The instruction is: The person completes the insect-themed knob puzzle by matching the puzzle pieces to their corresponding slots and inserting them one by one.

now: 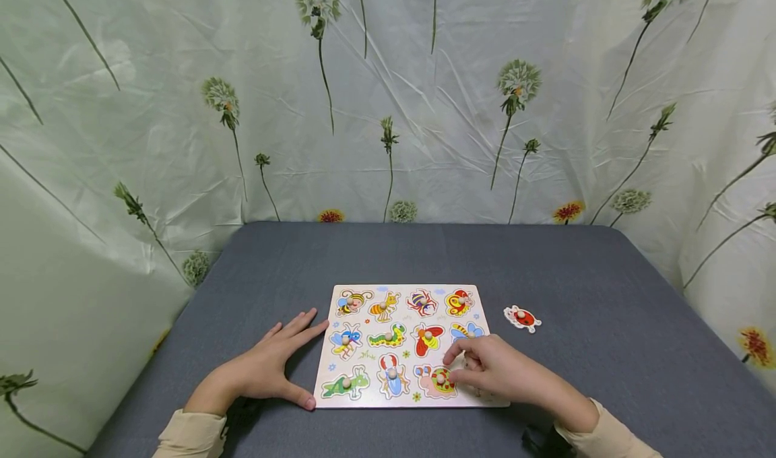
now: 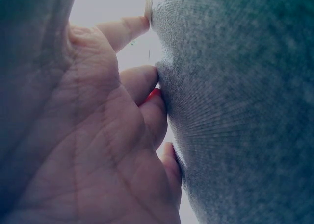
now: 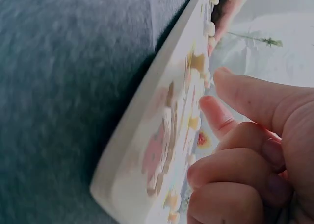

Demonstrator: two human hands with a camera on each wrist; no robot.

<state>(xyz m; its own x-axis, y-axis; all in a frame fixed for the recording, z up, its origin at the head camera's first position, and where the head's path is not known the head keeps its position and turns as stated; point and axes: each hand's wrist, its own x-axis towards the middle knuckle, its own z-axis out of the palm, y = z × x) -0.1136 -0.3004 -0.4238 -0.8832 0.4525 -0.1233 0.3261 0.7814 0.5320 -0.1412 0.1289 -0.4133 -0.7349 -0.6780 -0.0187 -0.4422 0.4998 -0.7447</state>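
A wooden peg puzzle board (image 1: 364, 404) carries several insect pieces with round knobs. On its left edge rests my left hand (image 1: 273, 360), fingers spread and thumb at the front corner. My right hand (image 1: 500, 370) hovers over the front right, its thumb and index finger apart close by the knob of the snail piece (image 1: 427, 385), which sits in the board. In the right wrist view the other fingers (image 3: 225, 204) are curled toward the palm. A ladybug piece (image 1: 523, 318) lies loose right of the board. A pink printed shape (image 3: 154, 153) shows near the board's corner.
The board lies on a grey cloth-covered table (image 1: 424, 252). Behind the table hangs a pale curtain (image 1: 448, 108) with printed dandelions. Inside the board, a beetle piece (image 1: 393, 377) and a grasshopper piece (image 1: 345, 384) stand in the front row.
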